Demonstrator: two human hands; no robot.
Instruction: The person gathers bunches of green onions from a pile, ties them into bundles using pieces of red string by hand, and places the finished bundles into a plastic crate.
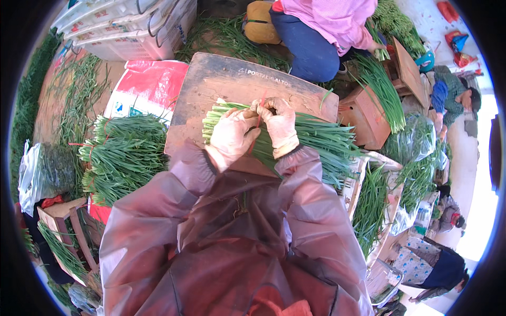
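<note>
A bundle of long green leafy stalks, like garlic chives, point(324, 136) lies across a worn wooden board point(213, 73), pale cut ends to the left. A thin red tie point(253, 143) passes around it near those ends. My left hand point(234, 132), in a pale soiled glove, rests on the stalks with its fingertips at the tie. My right hand point(278, 124), gloved alike, pinches the tie's upper part between thumb and fingers, right beside the left fingertips. The underside of the bundle is hidden.
Tied green bundles point(124, 152) are piled at left on a red and white sack point(148, 85). Stacked white plastic crates point(130, 43) stand at upper left. A co-worker in a pink top point(332, 19) kneels beyond the board. A wooden crate of greens point(369, 205) stands at right.
</note>
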